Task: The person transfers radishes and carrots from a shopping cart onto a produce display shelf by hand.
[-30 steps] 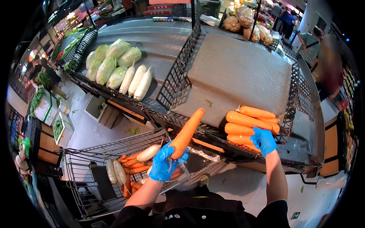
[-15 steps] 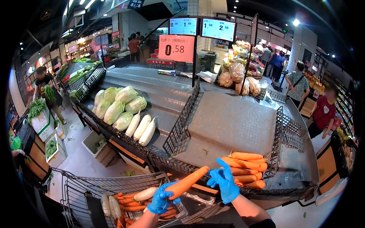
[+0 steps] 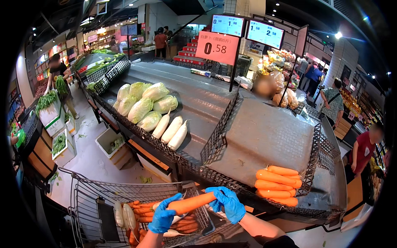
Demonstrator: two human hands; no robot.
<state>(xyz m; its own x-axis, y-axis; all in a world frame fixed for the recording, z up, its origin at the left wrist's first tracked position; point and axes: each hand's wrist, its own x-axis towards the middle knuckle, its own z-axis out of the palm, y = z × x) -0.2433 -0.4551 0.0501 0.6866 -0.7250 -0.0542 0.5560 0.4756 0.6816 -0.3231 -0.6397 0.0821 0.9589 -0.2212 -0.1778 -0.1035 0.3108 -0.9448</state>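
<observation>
Blue gloves cover both of my hands. A large orange carrot point(image 3: 192, 203) is held nearly level above the shopping cart point(image 3: 84, 180). My left hand point(image 3: 163, 215) is wrapped round its left end. At the other end, my right hand point(image 3: 228, 205) has its fingers closed over the carrot, hiding most of the tip. Below, loose carrots point(image 3: 186, 225) and white radishes point(image 3: 119, 214) lie in the cart, partly covered by my left hand. On the display shelf to the right sits a stacked pile of carrots point(image 3: 278, 184).
Napa cabbages point(image 3: 142, 108) and several white radishes point(image 3: 171, 133) rest on the left shelf section. A black mesh divider point(image 3: 221, 134) separates it from the carrot section. White foam boxes point(image 3: 108, 144) stand on the floor at left. A person in red point(image 3: 364, 151) is at far right.
My right hand has moved left and closed on the carrot's free end. The carrot has tilted down to nearly level. The whole view has shifted, with the shelf now appearing further right.
</observation>
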